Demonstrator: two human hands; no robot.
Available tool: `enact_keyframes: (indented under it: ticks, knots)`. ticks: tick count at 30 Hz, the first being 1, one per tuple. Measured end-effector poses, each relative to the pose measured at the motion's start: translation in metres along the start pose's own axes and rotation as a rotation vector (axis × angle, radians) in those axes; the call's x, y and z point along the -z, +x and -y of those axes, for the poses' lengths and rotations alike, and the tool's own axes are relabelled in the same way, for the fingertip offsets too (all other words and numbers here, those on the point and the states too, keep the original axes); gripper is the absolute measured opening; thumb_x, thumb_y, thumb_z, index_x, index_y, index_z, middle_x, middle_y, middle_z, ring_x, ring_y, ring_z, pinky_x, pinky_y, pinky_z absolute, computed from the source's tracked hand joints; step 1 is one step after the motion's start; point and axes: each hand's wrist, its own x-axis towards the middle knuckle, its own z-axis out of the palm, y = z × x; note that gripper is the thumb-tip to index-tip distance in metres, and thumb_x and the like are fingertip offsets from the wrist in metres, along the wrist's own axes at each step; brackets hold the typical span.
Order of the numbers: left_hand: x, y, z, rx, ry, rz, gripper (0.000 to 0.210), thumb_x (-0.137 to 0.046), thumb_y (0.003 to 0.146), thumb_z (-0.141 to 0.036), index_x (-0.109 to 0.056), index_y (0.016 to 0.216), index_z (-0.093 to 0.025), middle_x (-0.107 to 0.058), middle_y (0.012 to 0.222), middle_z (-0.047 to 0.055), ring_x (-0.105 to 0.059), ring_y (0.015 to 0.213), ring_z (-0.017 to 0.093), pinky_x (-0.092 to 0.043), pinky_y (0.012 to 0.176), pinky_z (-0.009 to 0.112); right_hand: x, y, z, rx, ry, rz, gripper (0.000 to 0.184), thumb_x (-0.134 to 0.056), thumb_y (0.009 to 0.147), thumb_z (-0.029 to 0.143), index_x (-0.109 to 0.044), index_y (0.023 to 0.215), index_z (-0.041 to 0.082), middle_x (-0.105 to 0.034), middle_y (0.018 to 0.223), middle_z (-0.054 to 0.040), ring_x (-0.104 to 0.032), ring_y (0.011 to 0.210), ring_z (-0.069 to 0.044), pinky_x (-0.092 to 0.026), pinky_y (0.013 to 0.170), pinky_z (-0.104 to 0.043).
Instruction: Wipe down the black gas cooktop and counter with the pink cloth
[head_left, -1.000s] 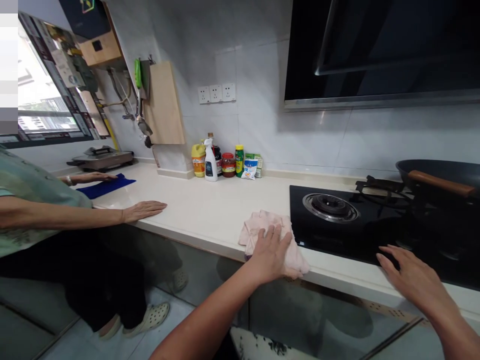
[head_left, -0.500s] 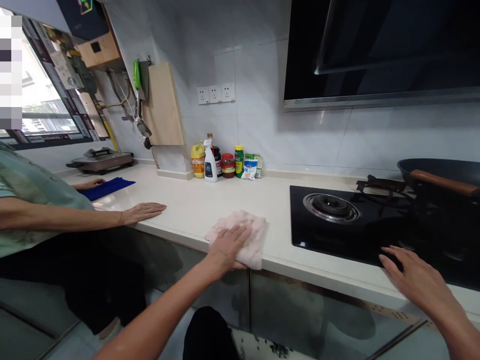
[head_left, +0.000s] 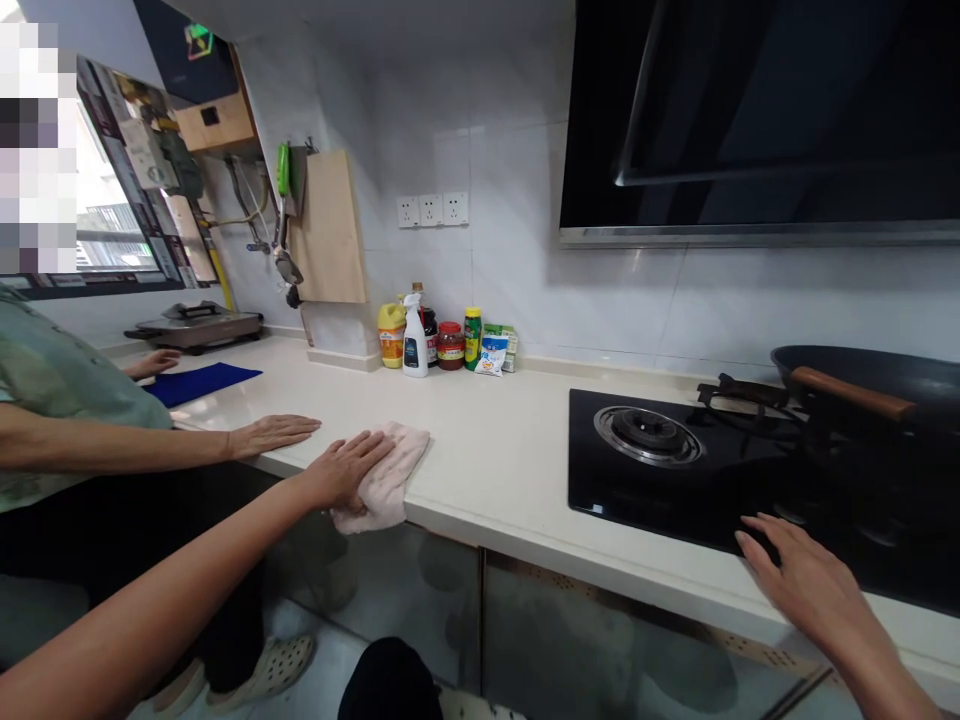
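A pale pink cloth (head_left: pixel 390 482) lies on the counter near its front edge, with part of it hanging over. My left hand (head_left: pixel 346 470) presses down on this cloth, fingers stretched out flat across it. At the right, my right hand (head_left: pixel 799 565) rests at the front edge of the black gas cooktop (head_left: pixel 600 480); its fingers are loosely apart and nothing is in them.
At the left, another person's hand (head_left: pixel 274 436) lies on the counter close to my left hand, near a blue cloth (head_left: pixel 202 384). Against the wall stand a white spray bottle (head_left: pixel 415 340) and several condiment containers. A wok (head_left: pixel 847 365) sits on the cooktop.
My left hand and the pink cloth have moved left along the counter, closer to the other person's hand. My right hand stays by the cooktop edge. The view has shifted slightly.
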Motion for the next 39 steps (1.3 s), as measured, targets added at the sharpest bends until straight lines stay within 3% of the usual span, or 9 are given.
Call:
enact_keyframes:
  ticks: [7,12,17,22,25,28,31,35,39]
  knots:
    - [-0.006,0.004,-0.025,-0.11,0.042,-0.092,0.111,-0.081,0.067,-0.035,-0.025,0.16,-0.015,-0.032,0.164,0.022,-0.028,0.152,0.039,-0.029,0.118,0.049,0.021,0.0,0.017,0.0,-0.033,0.025,0.058,-0.029,0.097,0.059,-0.065,0.121,0.019,-0.065,0.133,-0.0147,-0.058,0.129,-0.033,-0.045,0.109,-0.054]
    - [0.007,-0.006,-0.075,-0.084,0.013,-0.198,0.101,-0.08,0.073,-0.042,-0.031,0.157,-0.017,-0.037,0.162,0.02,-0.034,0.148,0.039,-0.032,0.114,0.049,0.029,0.0,0.022,-0.011,-0.054,0.038,0.056,-0.03,0.099,0.055,-0.065,0.121,0.018,-0.064,0.134,-0.0155,-0.057,0.128,-0.033,-0.045,0.108,-0.054]
    - [0.028,0.002,-0.184,-0.174,-0.074,-0.268,0.099,-0.086,0.068,-0.045,-0.041,0.152,-0.019,-0.045,0.157,0.019,-0.042,0.14,0.04,-0.035,0.112,0.054,0.032,0.001,0.024,-0.015,-0.038,0.048,0.053,-0.033,0.099,0.053,-0.065,0.121,0.017,-0.064,0.133,-0.0158,-0.057,0.129,-0.034,-0.044,0.109,-0.054]
    - [0.036,0.012,-0.325,-0.3,-0.176,-0.647,0.042,-0.056,0.095,-0.024,-0.056,0.137,-0.02,-0.063,0.136,0.017,-0.056,0.126,0.033,-0.044,0.103,0.051,0.029,0.001,0.022,-0.018,-0.03,0.045,0.053,-0.033,0.099,0.053,-0.066,0.121,0.018,-0.065,0.133,-0.0153,-0.057,0.128,-0.033,-0.044,0.109,-0.053]
    - [0.034,0.016,-0.369,-0.326,-0.196,-0.778,0.038,-0.051,0.096,-0.019,-0.057,0.134,-0.022,-0.066,0.132,0.017,-0.058,0.123,0.033,-0.047,0.097,0.053,0.026,0.0,0.019,-0.013,-0.025,0.047,0.053,-0.034,0.099,0.055,-0.066,0.12,0.019,-0.065,0.132,-0.0142,-0.058,0.127,-0.033,-0.044,0.11,-0.053]
    - [0.03,0.017,-0.367,-0.415,-0.191,-0.834,0.036,-0.048,0.099,-0.019,-0.059,0.133,-0.025,-0.066,0.132,0.013,-0.058,0.124,0.03,-0.047,0.097,0.049,0.027,0.001,0.016,-0.014,-0.021,0.055,0.054,-0.034,0.098,0.056,-0.066,0.121,0.019,-0.065,0.133,-0.0138,-0.058,0.128,-0.033,-0.044,0.11,-0.052]
    - [0.019,0.016,-0.333,-0.5,-0.178,-0.88,0.036,-0.049,0.099,-0.02,-0.058,0.134,-0.027,-0.065,0.136,0.01,-0.057,0.127,0.029,-0.045,0.099,0.046,0.03,0.001,0.017,-0.024,-0.033,0.075,0.055,-0.033,0.098,0.057,-0.067,0.12,0.019,-0.065,0.133,-0.0143,-0.057,0.129,-0.034,-0.044,0.11,-0.052]
    - [-0.008,0.013,-0.259,-0.448,-0.172,-0.875,0.034,-0.053,0.098,-0.024,-0.061,0.131,-0.03,-0.068,0.131,0.009,-0.058,0.127,0.028,-0.043,0.101,0.045,0.031,0.0,0.017,-0.023,-0.034,0.064,0.057,-0.032,0.098,0.057,-0.067,0.12,0.019,-0.065,0.133,-0.0136,-0.057,0.13,-0.033,-0.043,0.111,-0.052]
    - [-0.032,0.002,-0.158,-0.252,-0.147,-0.663,0.034,-0.049,0.099,-0.033,-0.065,0.128,-0.026,-0.067,0.133,0.013,-0.056,0.129,0.03,-0.041,0.104,0.048,0.029,-0.001,0.015,-0.013,-0.029,0.056,0.057,-0.033,0.097,0.058,-0.067,0.12,0.018,-0.066,0.132,-0.0148,-0.058,0.128,-0.034,-0.043,0.111,-0.053]
